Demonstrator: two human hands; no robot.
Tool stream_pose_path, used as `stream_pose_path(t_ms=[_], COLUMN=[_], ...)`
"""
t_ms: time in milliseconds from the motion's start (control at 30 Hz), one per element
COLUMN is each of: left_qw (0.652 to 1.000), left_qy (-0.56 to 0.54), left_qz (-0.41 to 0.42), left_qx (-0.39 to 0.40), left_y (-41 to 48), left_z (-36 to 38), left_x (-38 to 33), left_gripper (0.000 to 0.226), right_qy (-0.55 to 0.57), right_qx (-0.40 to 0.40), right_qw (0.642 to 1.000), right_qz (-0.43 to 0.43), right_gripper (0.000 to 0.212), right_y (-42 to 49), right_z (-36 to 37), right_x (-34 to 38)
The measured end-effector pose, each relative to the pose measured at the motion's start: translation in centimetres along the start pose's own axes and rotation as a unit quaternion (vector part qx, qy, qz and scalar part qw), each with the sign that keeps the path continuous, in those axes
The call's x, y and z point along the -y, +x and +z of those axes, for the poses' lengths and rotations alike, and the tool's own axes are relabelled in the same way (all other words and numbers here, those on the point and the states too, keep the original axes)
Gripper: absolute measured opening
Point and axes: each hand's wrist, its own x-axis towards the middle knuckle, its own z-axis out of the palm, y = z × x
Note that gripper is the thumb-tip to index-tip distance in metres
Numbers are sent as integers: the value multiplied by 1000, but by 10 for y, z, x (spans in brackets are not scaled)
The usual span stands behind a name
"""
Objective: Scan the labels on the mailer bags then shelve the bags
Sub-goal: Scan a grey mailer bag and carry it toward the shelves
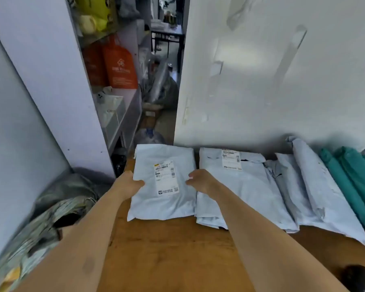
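Head camera, operator: I have both bare forearms reaching forward over the wooden table (167,249), running almost parallel and closing in slightly toward the wrists. Palms face each other across one pale mailer bag (162,207).

Colleague: What are the fingers doing?

Operator: The left hand (128,183) grips the bag's left edge, with curled digits lying on its upper face. The right hand (200,182) grips the right edge, fingers bent inward, tips pressed onto the plastic. Both hold the bag at about mid-height, either side of the label (166,178).

Colleague: And where's the bag?

Operator: At the table's far left, close to the white wall (282,81), label facing up toward me. I cannot tell whether it rests on the wood or is raised a little. Its right edge meets the neighbouring bag (240,186), which lies flat with its own sticker (231,159) near the top.

Colleague: Anything else on the surface?

Operator: More pale bags (325,197) overlap in a row to the right, then green bags (354,175) at the far end. A dark blurred object (356,277) sits at the near right corner; I can't identify it.

Colleague: Beyond the table?

Operator: A shelving unit (118,106) stands left of the wall, holding an orange tote (119,66). A crumpled heap of packaging (51,207) lies on the floor under my left forearm.
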Motion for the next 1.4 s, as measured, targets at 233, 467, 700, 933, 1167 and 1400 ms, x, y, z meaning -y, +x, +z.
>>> stream_pose_path(t_ms=[233,467,700,933,1167,1400], left_qw=[983,964,941,918,917,932], left_qy=[-145,-211,-298,-370,-369,-341], left_qz=[-111,-151,-158,-136,-152,-124], left_qx=[-12,-54,-27,-44,11,-3], left_y=[42,59,-1,-102,-195,-293], left_z=[33,43,28,52,91,180], left_x=[50,55,98,125,126,98], left_gripper=[71,85,70,67,46,66], right_qy=[34,30,152,186,264,361], right_qx=[-71,-44,33,29,85,106], right_qw=[996,984,973,969,947,916], right_qz=[52,169,172,158,164,138], right_gripper=[57,89,113,95,80,110], right_y=[50,69,12,-77,-156,-235], right_z=[39,40,80,116,122,114], right_x=[1,1,-14,-50,-106,-228])
